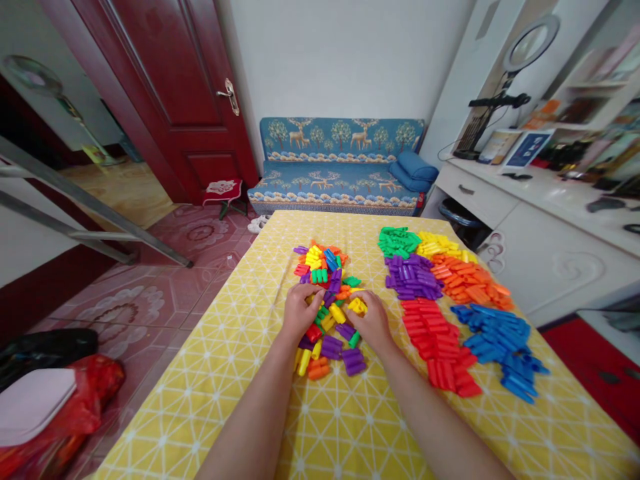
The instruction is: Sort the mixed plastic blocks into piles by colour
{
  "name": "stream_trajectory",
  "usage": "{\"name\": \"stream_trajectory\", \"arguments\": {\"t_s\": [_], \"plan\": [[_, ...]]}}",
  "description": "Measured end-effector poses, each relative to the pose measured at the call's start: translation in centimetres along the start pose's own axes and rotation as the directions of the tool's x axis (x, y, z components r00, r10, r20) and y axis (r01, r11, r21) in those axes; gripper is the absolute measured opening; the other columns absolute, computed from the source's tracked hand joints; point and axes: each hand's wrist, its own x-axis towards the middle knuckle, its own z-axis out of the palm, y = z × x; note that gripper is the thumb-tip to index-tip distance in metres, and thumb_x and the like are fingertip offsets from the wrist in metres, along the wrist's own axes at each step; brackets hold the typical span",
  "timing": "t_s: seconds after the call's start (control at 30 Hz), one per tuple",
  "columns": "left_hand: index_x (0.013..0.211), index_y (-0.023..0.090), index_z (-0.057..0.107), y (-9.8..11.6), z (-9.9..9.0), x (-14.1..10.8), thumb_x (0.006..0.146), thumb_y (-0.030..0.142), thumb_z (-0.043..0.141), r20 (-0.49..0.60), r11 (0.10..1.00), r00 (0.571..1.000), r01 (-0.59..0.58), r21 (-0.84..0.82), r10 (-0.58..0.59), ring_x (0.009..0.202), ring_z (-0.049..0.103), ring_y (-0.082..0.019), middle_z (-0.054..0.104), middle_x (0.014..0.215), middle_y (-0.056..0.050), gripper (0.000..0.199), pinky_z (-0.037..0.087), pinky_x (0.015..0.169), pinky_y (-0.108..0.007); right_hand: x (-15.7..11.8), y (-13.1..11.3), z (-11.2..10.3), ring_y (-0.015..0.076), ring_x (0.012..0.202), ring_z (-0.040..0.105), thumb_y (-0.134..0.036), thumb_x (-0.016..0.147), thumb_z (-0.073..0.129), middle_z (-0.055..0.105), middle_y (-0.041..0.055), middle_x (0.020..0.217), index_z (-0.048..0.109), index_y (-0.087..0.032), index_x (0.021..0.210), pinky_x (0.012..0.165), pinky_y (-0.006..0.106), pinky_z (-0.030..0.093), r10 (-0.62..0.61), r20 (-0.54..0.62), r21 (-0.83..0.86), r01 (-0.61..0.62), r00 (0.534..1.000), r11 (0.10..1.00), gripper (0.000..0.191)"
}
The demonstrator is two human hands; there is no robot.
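Observation:
A mixed pile of tube-shaped plastic building blocks lies in the middle of the table, in purple, yellow, orange, green, red and blue. At the pile's left side is my left hand, its fingers curled down among the blocks; what they grip, if anything, is hidden. My right hand, on the other side, pinches yellow blocks between thumb and fingers. Right of it lie single-colour heaps: green, yellow, purple, orange, red and blue.
A yellow patterned cloth covers the table. Beyond its far edge stands a blue sofa. A white cabinet borders the right side. On the left floor are a small stool, a metal ladder-like frame and a red bag.

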Motion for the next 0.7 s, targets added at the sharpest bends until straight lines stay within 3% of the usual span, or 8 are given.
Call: {"name": "stream_trajectory", "arguments": {"t_s": [0.17,0.3,0.43,0.57,0.7], "plan": [[0.082,0.02,0.073,0.1,-0.1,-0.1,0.086,0.03,0.057,-0.023,1.0,1.0,0.004,-0.015,-0.004,0.078,0.066,-0.018,0.073,0.082,-0.004,0.019,0.05,0.078,-0.032,-1.0,-1.3,-1.5,0.0212,0.09,0.059,-0.033,0.078,0.057,0.065,0.0032,0.093,0.061,-0.021,0.091,0.082,0.034,0.046,0.164,-0.017,0.343,-0.148,0.986,0.927,0.018],[0.082,0.02,0.072,0.1,-0.1,-0.1,0.087,0.031,0.056,-0.023,1.0,1.0,0.015,-0.017,-0.015,0.079,0.066,-0.018,0.073,0.083,-0.005,0.02,0.05,0.077,-0.031,-1.0,-1.3,-1.5,0.0172,0.074,0.057,-0.04,0.076,0.062,0.062,-0.0001,0.08,0.059,-0.021,0.081,0.067,0.027,0.045,0.178,-0.028,0.385,-0.153,0.984,0.91,0.019],[0.082,0.02,0.073,-0.1,0.0,-0.1,0.087,0.031,0.057,-0.025,1.0,1.0,0.017,-0.024,-0.017,0.078,0.066,-0.018,0.073,0.081,-0.005,0.02,0.051,0.077,-0.032,-1.1,-0.7,-0.8,0.0116,0.054,0.045,-0.042,0.072,0.068,0.052,-0.0051,0.064,0.051,-0.021,0.075,0.052,0.023,0.037,0.22,-0.055,0.371,-0.184,0.974,0.91,0.027],[0.082,0.021,0.073,-0.3,0.1,-0.1,0.086,0.031,0.057,-0.026,0.999,0.999,0.017,-0.033,-0.018,0.079,0.066,-0.018,0.074,0.082,-0.005,0.019,0.051,0.077,-0.032,-1.2,-0.3,-0.6,0.0159,0.068,0.058,-0.042,0.075,0.066,0.063,-0.0006,0.08,0.055,-0.021,0.096,0.062,0.026,0.045,0.211,-0.069,0.302,-0.181,0.975,0.936,0.032],[0.081,0.02,0.073,-0.3,0.1,-0.1,0.086,0.032,0.058,-0.028,0.999,0.999,0.021,-0.031,-0.022,0.078,0.067,-0.018,0.074,0.081,-0.005,0.02,0.05,0.077,-0.032,-1.0,-0.2,-1.1,0.0216,0.096,0.06,-0.04,0.09,0.047,0.066,0.007,0.101,0.064,-0.021,0.102,0.087,0.037,0.047,0.055,-0.046,0.08,-0.051,0.997,0.995,0.029]]}}
